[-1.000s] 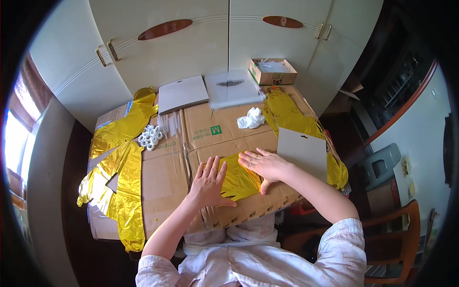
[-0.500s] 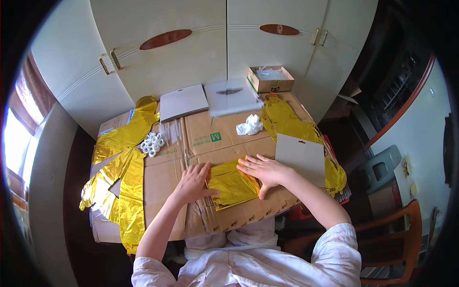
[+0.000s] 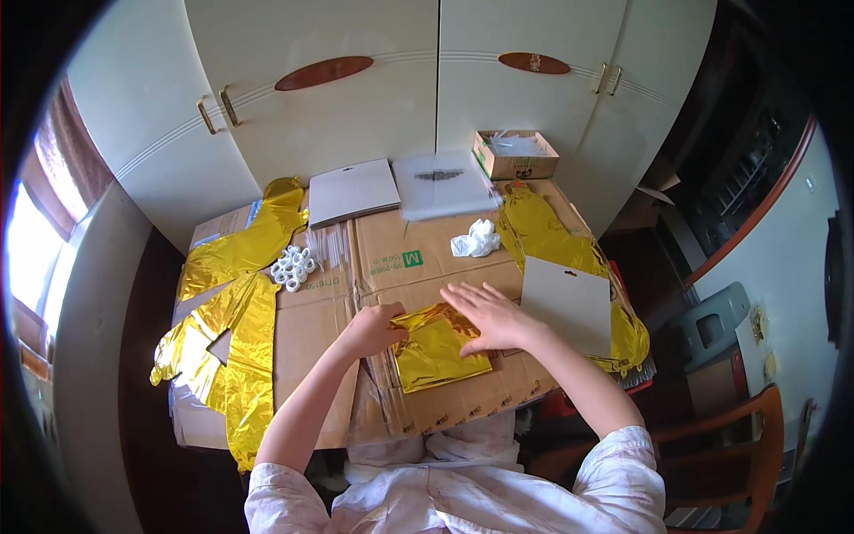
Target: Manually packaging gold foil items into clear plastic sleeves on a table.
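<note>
The gold foil sheet (image 3: pixel 436 363) on the cardboard (image 3: pixel 302 325) is folded into a rough rectangle, its top edge not yet flat, with the left hand's (image 3: pixel 370 331) fingers curled at its left edge, pinch unclear, and the right hand's (image 3: pixel 495 322) thumb spread from its fingers, while other foil pieces (image 3: pixel 247 356) lie unfolded.

Having front foil (image 3: pixel 438 363) lying near the close edge of the table (image 3: pixel 311 383), between left hand (image 3: pixel 374 329) and right hand (image 3: pixel 494 320). Showing left foil (image 3: pixel 251 334) along the left side, rings (image 3: pixel 294 267) just right of it, then sticks (image 3: pixel 331 243). Having the card stack (image 3: pixel 354 190) lying behind the sticks, plastic sleeves (image 3: pixel 445 191) to its right, then a box (image 3: pixel 527 167), all before the cabinet (image 3: pixel 320 125). Showing a wad (image 3: pixel 476 238) in front of the sleeves, a loose card (image 3: pixel 567 304) partly overlapping right foil (image 3: pixel 547 222).
</note>
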Demonstrator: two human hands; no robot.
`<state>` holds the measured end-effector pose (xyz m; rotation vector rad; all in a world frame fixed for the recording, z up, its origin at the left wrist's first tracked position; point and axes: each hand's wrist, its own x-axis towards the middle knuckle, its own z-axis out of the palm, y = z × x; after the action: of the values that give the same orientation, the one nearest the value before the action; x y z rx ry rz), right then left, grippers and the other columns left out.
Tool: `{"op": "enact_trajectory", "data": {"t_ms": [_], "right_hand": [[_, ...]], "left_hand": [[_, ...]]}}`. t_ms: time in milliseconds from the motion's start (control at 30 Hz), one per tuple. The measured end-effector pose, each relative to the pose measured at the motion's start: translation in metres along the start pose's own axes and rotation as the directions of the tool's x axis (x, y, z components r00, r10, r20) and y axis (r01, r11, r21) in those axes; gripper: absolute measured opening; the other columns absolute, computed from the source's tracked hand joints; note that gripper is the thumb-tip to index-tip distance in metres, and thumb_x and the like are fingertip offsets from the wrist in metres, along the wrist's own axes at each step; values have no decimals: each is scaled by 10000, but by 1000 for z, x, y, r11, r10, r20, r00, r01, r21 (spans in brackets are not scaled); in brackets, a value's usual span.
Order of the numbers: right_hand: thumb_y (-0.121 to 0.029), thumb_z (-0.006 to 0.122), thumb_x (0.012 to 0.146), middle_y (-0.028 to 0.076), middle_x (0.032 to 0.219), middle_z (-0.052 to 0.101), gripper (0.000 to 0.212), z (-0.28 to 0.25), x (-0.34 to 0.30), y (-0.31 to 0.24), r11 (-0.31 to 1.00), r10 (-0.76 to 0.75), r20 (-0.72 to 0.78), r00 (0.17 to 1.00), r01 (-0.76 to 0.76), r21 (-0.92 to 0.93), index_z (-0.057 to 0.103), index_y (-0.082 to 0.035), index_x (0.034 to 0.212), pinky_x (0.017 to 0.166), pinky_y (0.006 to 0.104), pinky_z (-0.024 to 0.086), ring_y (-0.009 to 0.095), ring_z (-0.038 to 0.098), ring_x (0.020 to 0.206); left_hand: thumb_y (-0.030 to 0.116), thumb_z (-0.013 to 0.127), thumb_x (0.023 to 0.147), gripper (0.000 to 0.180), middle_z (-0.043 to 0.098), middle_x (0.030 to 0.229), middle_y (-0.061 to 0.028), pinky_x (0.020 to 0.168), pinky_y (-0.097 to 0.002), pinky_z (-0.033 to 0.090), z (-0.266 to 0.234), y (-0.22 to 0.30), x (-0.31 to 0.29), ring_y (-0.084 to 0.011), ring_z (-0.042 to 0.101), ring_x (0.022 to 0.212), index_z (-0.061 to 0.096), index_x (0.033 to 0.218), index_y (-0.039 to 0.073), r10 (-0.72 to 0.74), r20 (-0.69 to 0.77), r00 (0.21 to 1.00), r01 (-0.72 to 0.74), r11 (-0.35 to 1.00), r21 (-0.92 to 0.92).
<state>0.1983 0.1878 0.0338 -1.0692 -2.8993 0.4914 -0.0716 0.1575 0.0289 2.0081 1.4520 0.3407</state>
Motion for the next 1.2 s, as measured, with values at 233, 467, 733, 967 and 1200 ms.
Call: {"op": "enact_trajectory", "data": {"t_ms": [233, 467, 733, 967, 1200], "right_hand": [[-212, 780, 772, 99, 1057, 633, 782, 3, 16, 47, 779, 205, -21, 978, -150, 609, 367, -88, 1425, 812, 311, 497, 170, 612, 891], [-112, 692, 850, 18, 829, 656, 173, -25, 30, 48, 720, 238, -216, 947, -23, 694, 635, -23, 988, 714, 261, 483, 80, 597, 773], [-27, 703, 765, 24, 936, 683, 174, -43, -16, -20, 972, -47, -598, 800, 176, 159, 623, -87, 908, 795, 350, 523, 212, 663, 904], [-126, 753, 735, 5, 997, 709, 248, 38, -63, -37, 956, -294, -519, 803, 253, -150, 653, -106, 961, 940, 379, 516, 167, 668, 1013], [-150, 662, 771, 93, 1329, 554, 481, 43, -100, -41, 972, -233, -308, 922, 211, -102, 574, -136, 1243, 1098, 484, 353, 237, 502, 1275]], "left_hand": [[202, 698, 809, 310, 680, 852, -163, 695, -366, 510, -22, 18, -2, -290, 667, 766, 615, 1046, 20, 2, -138, 990, -13, 997, -80], [154, 653, 847, 206, 694, 884, -135, 722, -426, 522, -47, 26, 8, -351, 668, 818, 584, 1005, 41, 170, -381, 909, -174, 984, 24], [53, 614, 816, 159, 710, 956, -66, 837, -397, 516, -35, 23, -41, -236, 684, 900, 601, 971, 84, 450, -413, 792, -335, 885, 323], [117, 574, 842, 258, 663, 1162, -65, 974, -420, 462, 32, 12, -89, -201, 626, 1105, 600, 1097, 84, 581, -184, 793, -399, 723, 564], [145, 575, 821, 410, 613, 1235, -103, 1035, -477, 408, 42, 15, -112, -253, 564, 1198, 579, 1222, 61, 505, -56, 861, -400, 742, 538]]}}
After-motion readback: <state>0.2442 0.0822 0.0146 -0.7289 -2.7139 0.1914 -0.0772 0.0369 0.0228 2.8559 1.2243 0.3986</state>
